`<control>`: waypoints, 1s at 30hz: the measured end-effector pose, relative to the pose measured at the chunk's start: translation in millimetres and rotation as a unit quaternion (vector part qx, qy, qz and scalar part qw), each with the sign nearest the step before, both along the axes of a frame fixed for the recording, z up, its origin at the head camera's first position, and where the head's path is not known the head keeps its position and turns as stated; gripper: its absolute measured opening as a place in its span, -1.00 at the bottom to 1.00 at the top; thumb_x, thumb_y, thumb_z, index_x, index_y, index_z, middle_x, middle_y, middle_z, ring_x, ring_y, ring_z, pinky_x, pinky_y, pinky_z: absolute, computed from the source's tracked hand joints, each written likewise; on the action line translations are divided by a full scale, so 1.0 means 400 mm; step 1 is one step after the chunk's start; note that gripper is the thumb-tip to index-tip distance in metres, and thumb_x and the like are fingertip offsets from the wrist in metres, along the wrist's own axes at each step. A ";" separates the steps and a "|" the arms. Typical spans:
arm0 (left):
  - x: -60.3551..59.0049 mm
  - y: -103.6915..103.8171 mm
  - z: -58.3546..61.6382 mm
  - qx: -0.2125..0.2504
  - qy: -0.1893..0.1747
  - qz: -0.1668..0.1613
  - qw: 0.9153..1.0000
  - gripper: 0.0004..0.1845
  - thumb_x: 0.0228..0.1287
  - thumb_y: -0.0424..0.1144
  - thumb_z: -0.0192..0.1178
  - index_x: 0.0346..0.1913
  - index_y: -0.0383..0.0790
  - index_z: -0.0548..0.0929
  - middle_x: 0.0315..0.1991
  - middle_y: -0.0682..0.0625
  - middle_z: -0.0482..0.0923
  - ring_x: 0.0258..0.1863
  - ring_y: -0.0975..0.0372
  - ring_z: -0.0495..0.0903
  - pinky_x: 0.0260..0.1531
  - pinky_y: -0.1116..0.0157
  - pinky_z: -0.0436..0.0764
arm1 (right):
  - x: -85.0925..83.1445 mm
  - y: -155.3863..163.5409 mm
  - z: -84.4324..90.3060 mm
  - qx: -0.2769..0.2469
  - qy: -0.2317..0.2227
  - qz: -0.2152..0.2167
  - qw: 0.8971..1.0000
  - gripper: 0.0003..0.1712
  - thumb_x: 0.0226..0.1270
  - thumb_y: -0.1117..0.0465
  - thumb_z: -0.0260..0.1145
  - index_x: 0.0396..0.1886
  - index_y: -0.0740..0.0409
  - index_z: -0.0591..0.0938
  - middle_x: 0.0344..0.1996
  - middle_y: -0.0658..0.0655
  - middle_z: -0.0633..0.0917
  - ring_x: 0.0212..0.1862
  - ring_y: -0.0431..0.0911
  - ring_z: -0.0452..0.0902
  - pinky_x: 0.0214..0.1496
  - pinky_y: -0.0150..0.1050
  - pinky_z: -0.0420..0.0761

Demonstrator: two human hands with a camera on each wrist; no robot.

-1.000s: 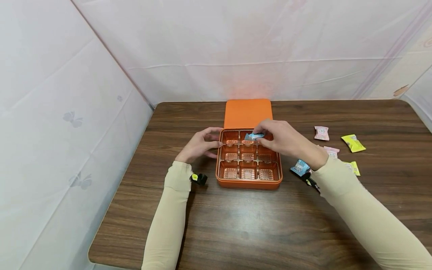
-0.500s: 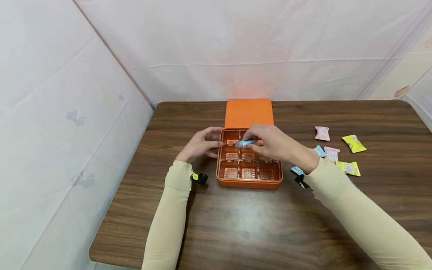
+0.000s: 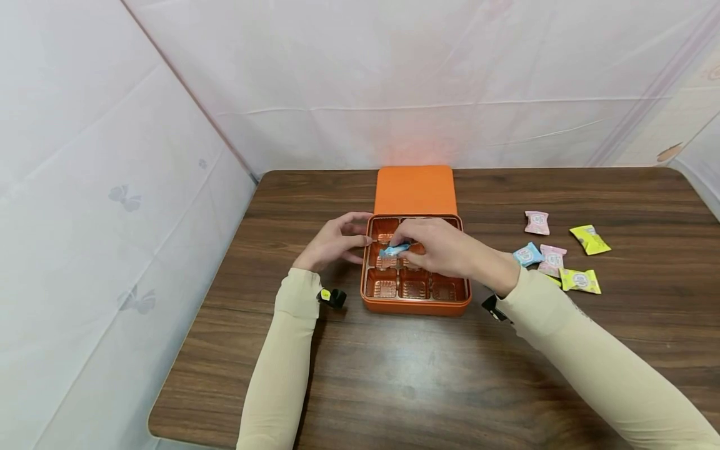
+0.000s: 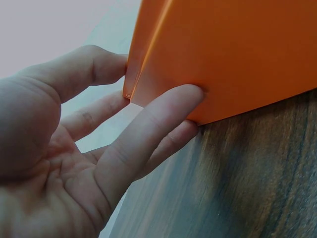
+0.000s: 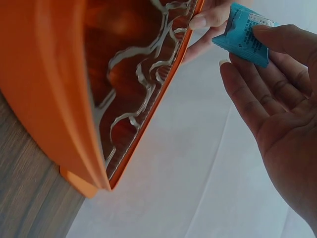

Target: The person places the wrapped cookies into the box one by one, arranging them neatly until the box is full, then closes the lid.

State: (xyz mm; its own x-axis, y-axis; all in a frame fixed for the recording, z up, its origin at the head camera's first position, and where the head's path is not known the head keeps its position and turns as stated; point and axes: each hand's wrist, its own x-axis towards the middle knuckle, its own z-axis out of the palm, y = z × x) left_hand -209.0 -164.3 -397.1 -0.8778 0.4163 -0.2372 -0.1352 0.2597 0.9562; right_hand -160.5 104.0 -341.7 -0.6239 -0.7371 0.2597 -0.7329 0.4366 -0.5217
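Note:
An orange box stands on the table with a clear divided insert in it. My left hand rests against the box's left side, its fairly straight fingers touching the wall and the thumb at the rim. In my right hand a blue wrapped candy is pinched between thumb and fingers. That candy is over the left part of the insert, around the middle row. My right hand hides several compartments from the head view.
Behind the box lies a flat orange lid. To the right are a blue wrapped candy, pink wrapped candies and yellow wrapped candies on the wooden table. Patterned white sheets hang behind and to the left.
My right hand has carried the blue candy left and nearer to me, from the insert's back row towards the middle row. My left hand has stayed put at the box's side.

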 end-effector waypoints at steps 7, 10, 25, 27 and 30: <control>-0.006 0.004 -0.005 0.002 0.000 -0.004 1.000 -0.42 0.54 -0.44 0.24 0.54 -0.13 0.46 0.25 -0.30 0.57 0.03 -0.12 0.73 -0.19 -0.01 0.83 | 0.012 -0.010 0.002 -0.007 -0.007 0.021 1.000 -0.75 0.35 0.43 0.53 -0.05 0.18 0.70 -0.11 0.04 0.73 -0.15 -0.06 0.66 -0.04 0.00 0.74; -0.006 0.005 -0.005 0.001 0.002 -0.006 1.000 -0.43 0.55 -0.44 0.23 0.54 -0.12 0.46 0.26 -0.29 0.57 0.04 -0.13 0.73 -0.18 -0.01 0.83 | 0.014 -0.016 0.002 -0.010 -0.006 0.032 0.999 -0.75 0.35 0.42 0.53 -0.06 0.16 0.70 -0.14 0.03 0.72 -0.16 -0.09 0.65 -0.05 -0.01 0.74; 0.000 -0.017 -0.007 -0.001 0.003 -0.010 1.000 -0.43 0.57 -0.40 0.23 0.55 -0.12 0.45 0.28 -0.30 0.56 0.01 -0.12 0.73 -0.17 -0.01 0.83 | 0.023 -0.050 0.004 0.007 -0.007 0.064 0.998 -0.81 0.42 0.37 0.50 -0.06 0.12 0.71 -0.11 0.00 0.74 -0.13 -0.10 0.64 0.01 -0.18 0.70; -0.002 -0.014 -0.007 0.003 0.001 -0.012 1.000 -0.43 0.56 -0.41 0.24 0.55 -0.13 0.45 0.28 -0.31 0.56 0.01 -0.13 0.73 -0.17 -0.02 0.83 | 0.024 -0.050 0.005 0.010 -0.009 0.069 0.997 -0.82 0.42 0.37 0.49 -0.06 0.13 0.71 -0.11 0.00 0.74 -0.11 -0.12 0.63 0.02 -0.20 0.70; -0.006 -0.009 -0.008 0.005 0.000 -0.016 1.000 -0.42 0.56 -0.41 0.24 0.55 -0.14 0.44 0.29 -0.32 0.55 0.02 -0.14 0.73 -0.17 -0.02 0.83 | 0.024 -0.048 0.005 0.015 -0.013 0.074 0.997 -0.84 0.44 0.37 0.48 -0.06 0.13 0.72 -0.11 -0.01 0.73 -0.09 -0.13 0.63 0.05 -0.22 0.69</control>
State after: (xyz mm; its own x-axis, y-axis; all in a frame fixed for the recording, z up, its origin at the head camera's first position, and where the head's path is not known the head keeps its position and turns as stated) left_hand -211.6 -168.1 -400.4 -0.8640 0.4458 -0.2339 -0.1281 0.2546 0.9585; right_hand -150.8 84.7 -339.8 -0.5143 -0.8286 0.2213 -0.7772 0.3411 -0.5288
